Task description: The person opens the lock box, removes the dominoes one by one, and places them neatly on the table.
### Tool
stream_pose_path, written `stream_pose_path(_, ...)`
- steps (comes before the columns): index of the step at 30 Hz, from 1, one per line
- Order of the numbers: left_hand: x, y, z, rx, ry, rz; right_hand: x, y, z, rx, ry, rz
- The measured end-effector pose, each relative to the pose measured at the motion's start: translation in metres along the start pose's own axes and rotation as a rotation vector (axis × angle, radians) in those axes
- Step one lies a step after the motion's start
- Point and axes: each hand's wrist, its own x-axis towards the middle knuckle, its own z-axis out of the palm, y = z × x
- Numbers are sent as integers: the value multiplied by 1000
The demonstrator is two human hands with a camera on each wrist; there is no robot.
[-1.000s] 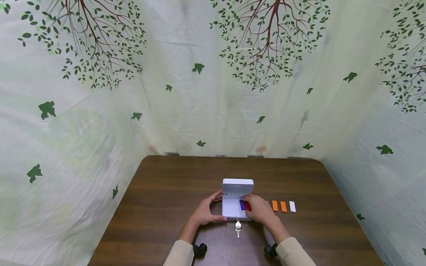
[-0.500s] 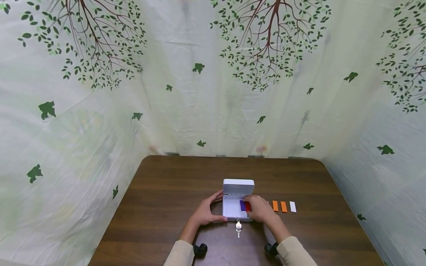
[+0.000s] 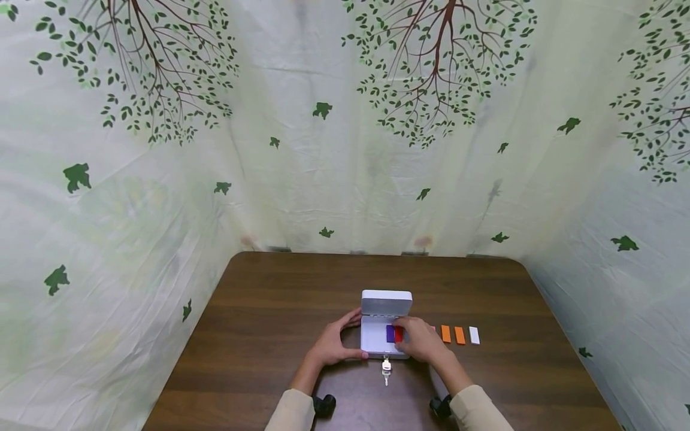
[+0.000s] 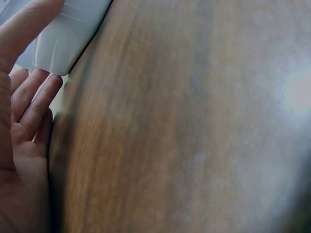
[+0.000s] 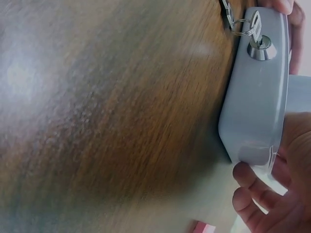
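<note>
A small white lock box (image 3: 374,340) stands on the table with its lid (image 3: 386,303) raised. My left hand (image 3: 331,345) holds the box's left side, thumb at the front corner and fingers toward the back. Inside, a purple block (image 3: 390,334) lies side by side with a red block (image 3: 398,334). My right hand (image 3: 421,340) reaches over the right wall and pinches the red block, partly hiding it. In the right wrist view, some of that hand's fingers (image 5: 252,187) rest outside by the box's end. A key (image 5: 256,25) sits in the front lock (image 5: 262,48).
Right of the box, two orange blocks (image 3: 445,334) and a white block (image 3: 474,335) lie in a row on the brown table (image 3: 302,281). A pink-red block (image 5: 203,227) lies close by my right hand. A second key (image 3: 386,378) hangs at the front.
My right hand has slid the red block slightly left inside the box, and the purple block has shifted and straightened with it. The left hand stays in place.
</note>
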Motion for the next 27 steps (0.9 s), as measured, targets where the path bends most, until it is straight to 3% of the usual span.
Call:
stream_pose_path(11,-1,1,1,1,-3,-4,-2,0,-1,8,-10,12)
stream_pose_path(19,-1,1,3,6,-10,-1,-4,3,-4,23,-21,-23)
stream_pose_path(27,0,0,1,-9,-7,15,-5,4,-9,-16,52,-66)
